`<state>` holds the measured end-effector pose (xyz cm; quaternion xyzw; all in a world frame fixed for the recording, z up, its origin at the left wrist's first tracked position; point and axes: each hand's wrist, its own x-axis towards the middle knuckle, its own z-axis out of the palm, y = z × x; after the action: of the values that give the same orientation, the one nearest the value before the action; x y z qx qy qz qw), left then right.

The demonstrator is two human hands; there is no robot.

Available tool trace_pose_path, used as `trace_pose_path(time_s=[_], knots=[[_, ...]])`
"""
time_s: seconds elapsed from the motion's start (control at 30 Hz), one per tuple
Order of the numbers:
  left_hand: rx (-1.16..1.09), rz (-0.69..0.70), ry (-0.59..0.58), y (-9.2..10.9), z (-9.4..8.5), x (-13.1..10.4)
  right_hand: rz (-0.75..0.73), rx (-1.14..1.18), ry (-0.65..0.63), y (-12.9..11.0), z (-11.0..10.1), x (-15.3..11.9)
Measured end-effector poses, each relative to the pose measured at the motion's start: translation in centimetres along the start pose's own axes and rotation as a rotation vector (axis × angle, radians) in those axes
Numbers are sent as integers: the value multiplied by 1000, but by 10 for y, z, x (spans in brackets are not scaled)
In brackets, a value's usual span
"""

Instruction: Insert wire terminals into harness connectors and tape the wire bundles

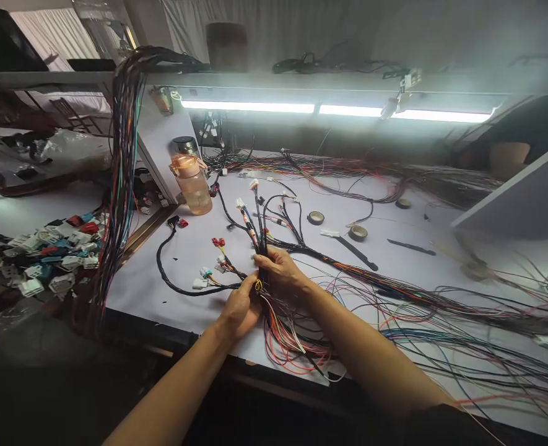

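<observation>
A wiring harness (320, 254) wrapped in black tape lies across the white table, and both hands grip its branching point. My left hand (244, 308) is closed around the bundle from below, beside a small yellow loop (258, 285). Just above it, my right hand (277, 267) pinches the gathered black branches. Those branches fan out away from me and end in white connectors (254, 184) and red connectors (218, 242). One taped branch (162, 270) curves out to the left. Loose red and white wires (280, 337) hang below the hands toward the table edge.
A water bottle (192, 186) stands at the back left. Tape rolls (358, 233) and a black-handled tool (355, 253) lie right of the hands. A thick wire bundle (124, 155) hangs over the shelf at left, near piled connectors (60, 254). Loose wires (441, 347) cover the right side.
</observation>
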<state>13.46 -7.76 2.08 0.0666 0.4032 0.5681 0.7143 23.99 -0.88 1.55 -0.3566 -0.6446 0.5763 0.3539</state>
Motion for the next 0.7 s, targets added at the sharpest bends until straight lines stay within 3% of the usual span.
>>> trace_pose_path(time_s=[0.33, 0.53, 0.7], knots=[[15, 73, -52, -5, -3, 3, -5, -114, -29, -8, 0, 13], [28, 105, 1, -7, -11, 9, 127, -87, -116, -14, 2, 5], [34, 80, -83, -1, -11, 5, 207, 10, -191, -19, -3, 5]])
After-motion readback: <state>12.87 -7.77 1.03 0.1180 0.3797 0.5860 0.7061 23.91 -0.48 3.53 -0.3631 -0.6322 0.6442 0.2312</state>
